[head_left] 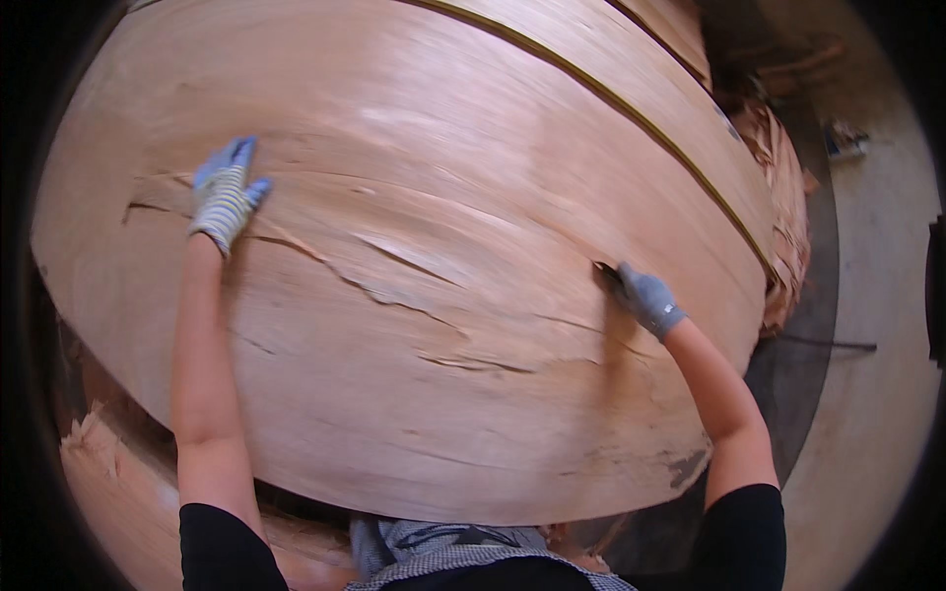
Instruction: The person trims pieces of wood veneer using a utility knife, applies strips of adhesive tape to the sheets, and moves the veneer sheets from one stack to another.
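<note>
A large sheet of pale wood veneer [473,414] spreads in front of me, with long splits and raised, torn grain across its middle. My left hand [228,197], in a blue-and-white striped glove, lies on the sheet at the left with fingers stretched out, near the end of a split. Further right, my right hand [645,298] wears a grey glove and is closed on a small dark blade-like tool [606,271]. The tool's tip is at the veneer by a lifted edge of grain. Its exact kind is partly hidden by the fingers.
Another veneer stack [631,59] lies beyond a dark gap at the far side. Crumpled veneer scraps [778,217] hang at the right edge. More torn veneer [118,473] lies low at the left. A thin dark rod [828,343] and a small box-like item [844,141] are on the right.
</note>
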`<state>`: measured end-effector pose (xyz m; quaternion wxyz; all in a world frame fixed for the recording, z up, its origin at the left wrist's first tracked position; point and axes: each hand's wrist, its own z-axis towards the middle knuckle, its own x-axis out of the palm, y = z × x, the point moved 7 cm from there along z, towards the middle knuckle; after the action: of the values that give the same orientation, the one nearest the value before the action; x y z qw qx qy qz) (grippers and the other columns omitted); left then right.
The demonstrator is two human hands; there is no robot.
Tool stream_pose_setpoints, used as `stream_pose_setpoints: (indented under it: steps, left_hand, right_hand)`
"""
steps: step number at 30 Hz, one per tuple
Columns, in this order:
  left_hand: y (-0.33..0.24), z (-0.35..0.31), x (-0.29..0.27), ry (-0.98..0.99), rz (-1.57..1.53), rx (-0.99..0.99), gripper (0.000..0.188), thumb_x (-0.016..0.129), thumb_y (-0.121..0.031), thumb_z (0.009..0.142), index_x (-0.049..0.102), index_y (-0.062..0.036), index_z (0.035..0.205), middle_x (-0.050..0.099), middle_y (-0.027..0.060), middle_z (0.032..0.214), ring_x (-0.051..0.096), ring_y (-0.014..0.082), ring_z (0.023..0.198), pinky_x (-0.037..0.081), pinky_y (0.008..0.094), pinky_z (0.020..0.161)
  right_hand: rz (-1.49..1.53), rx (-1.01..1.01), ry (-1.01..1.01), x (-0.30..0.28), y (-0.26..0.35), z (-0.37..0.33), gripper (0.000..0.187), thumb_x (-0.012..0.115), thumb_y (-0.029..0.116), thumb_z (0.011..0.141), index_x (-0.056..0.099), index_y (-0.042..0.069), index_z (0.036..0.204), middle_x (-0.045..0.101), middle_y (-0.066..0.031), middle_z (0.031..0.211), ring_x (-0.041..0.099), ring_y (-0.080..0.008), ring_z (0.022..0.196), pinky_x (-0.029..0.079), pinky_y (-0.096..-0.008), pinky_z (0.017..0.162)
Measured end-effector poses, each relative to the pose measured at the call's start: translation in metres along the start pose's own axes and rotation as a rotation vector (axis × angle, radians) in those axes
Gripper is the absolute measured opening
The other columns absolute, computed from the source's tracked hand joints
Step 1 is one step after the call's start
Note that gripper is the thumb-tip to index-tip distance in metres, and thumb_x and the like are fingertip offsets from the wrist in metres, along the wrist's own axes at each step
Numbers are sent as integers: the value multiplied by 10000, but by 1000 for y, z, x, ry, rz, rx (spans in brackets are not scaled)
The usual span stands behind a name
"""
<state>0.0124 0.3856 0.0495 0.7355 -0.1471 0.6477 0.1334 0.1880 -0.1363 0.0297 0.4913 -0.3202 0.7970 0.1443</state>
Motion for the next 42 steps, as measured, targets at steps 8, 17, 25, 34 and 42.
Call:
stream_pose_setpoints:
  steps: [8,17,25,34,42]
  left_hand:
    - [-386,-97,29,-120,-347,326,461,577,-174,836,510,-79,1282,483,150,1318,437,350,1233,304,486,1063]
    - [-424,-111,37,-103,-180,435,532,563,-155,840,481,-52,1356,418,162,1439,361,383,1329,254,480,1125]
    - [-432,-111,34,-116,-199,413,538,567,-148,833,483,-72,1359,421,141,1446,358,360,1342,233,475,1139]
    - [-426,-117,26,-233,-286,360,502,610,-185,815,508,-81,1295,476,158,1338,396,360,1276,262,485,1105]
    - [-413,-115,40,-236,-332,320,416,671,-295,772,591,-105,1133,534,138,1099,473,355,1094,325,496,1016]
  right_hand:
    - [125,-276,-112,30,-51,-9,230,491,253,936,462,45,1030,625,-230,761,595,-448,701,459,-522,622]
    - [142,434,77,203,-294,-290,196,529,288,919,499,119,1013,654,-205,742,639,-406,652,494,-522,565]
    - [391,415,-607,140,-401,-285,304,668,296,834,578,85,1034,641,-166,858,627,-364,849,495,-452,739]
    - [456,513,-463,156,-384,-299,220,668,213,775,635,40,907,632,-185,837,625,-352,794,491,-417,720]
    - [1172,162,286,188,-3,-511,492,666,249,843,548,56,1280,668,-159,977,644,-245,909,503,-364,828]
